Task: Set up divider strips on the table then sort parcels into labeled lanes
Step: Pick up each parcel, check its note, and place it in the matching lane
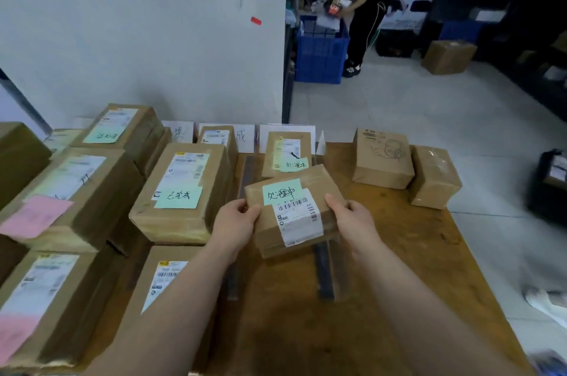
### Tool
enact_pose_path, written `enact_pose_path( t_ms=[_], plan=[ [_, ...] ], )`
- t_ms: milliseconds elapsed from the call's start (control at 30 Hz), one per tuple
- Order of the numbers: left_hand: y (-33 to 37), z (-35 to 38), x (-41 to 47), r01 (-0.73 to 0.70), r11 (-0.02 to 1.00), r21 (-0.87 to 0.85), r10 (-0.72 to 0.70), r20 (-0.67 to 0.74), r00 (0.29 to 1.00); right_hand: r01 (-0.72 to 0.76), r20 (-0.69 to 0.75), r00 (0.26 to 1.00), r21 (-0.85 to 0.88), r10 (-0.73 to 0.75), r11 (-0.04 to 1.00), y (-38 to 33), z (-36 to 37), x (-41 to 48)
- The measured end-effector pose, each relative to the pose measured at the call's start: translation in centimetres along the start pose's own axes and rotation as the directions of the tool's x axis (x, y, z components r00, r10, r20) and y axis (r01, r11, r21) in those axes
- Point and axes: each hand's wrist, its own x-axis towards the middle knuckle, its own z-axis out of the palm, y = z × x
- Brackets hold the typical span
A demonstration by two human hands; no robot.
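Underneath, wooden table [386, 259]; grey floor [383, 105].

**Centre of frame:** central parcel [306, 179], brown cardboard, bearing a mint-green note [280, 191] with black handwriting and a white label [299, 219] printed with black barcodes.
**Left:** brown left parcel [101, 207] with a pink note [36, 216]; the neighbouring brown box [171, 222] carries a pale green note [179, 196].
**Lower right:** table [383, 283], ochre wood; divider strip [325, 271], dark grey.
**Right of centre:** tan box [382, 157] with a dark line drawing.
**Top:** blue crate [319, 59] with a grid pattern; red mark [256, 20] on the greyish-white wall [138, 22]; floor [414, 105], light grey tiles.
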Motion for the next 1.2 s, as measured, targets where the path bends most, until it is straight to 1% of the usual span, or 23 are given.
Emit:
enact_pose_path(
  t_ms=[67,133,200,333,400,500,633,700,800,867,933,1100,1200],
  plan=[
    [0.0,-0.6,1.0,-0.062,0.99,0.125,0.057,0.047,0.997,0.057,-0.009,0.998,-0.08,-0.057,0.995,0.5,0.6,-0.7],
    [0.0,-0.9,1.8,-0.163,0.954,0.251,0.137,0.12,0.983,0.118,-0.023,0.992,-0.199,-0.125,0.973,1.3,1.3,-1.2],
    [-0.1,-1.1,2.4,-0.252,0.903,0.347,0.187,0.209,0.96,0.118,-0.037,0.99,-0.269,-0.133,0.956,1.9,1.9,-1.5],
    [-0.2,-0.8,3.4,-0.367,0.794,0.484,0.189,0.377,0.907,0.101,-0.021,0.993,-0.392,-0.119,0.914,2.2,2.6,-0.9],
    [-0.3,-0.5,3.7,-0.374,0.781,0.5,0.174,0.401,0.899,0.1,-0.004,0.994,-0.433,-0.113,0.896,2.0,2.6,-0.2],
    [-0.6,0.0,3.9,-0.334,0.823,0.459,0.162,0.374,0.913,0.085,0.015,0.996,-0.455,-0.088,0.887,2.1,2.6,0.8],
    [-0.8,1.2,4.2,-0.263,0.897,0.354,0.112,0.392,0.913,0.073,0.021,0.997,-0.483,-0.072,0.872,2.5,3.2,2.0],
    [-0.6,1.8,4.5,-0.187,0.937,0.293,0.058,0.399,0.915,0.072,0.023,0.997,-0.493,-0.07,0.867,2.8,3.6,2.5],
    [-0.3,2.5,4.9,-0.036,0.986,0.162,-0.033,0.401,0.915,0.06,0.013,0.998,-0.491,-0.061,0.869,3.2,4.2,3.5],
    [-0.2,2.9,5.1,0.033,0.993,0.114,-0.076,0.395,0.915,0.041,-0.005,0.999,-0.485,-0.049,0.874,3.4,4.7,4.1],
    [-0.3,3.5,5.3,0.077,0.991,0.109,-0.113,0.376,0.92,0.03,-0.024,0.999,-0.481,-0.047,0.876,3.5,5.2,4.7],
    [-0.8,4.7,5.4,0.087,0.988,0.127,-0.121,0.299,0.947,0.067,-0.051,0.994,-0.449,-0.101,0.891,4.3,5.9,5.7],
    [-0.9,5.1,5.4,0.11,0.989,0.094,-0.133,0.286,0.949,0.052,-0.043,0.996,-0.416,-0.076,0.908,4.6,5.9,6.2]
  ],
)
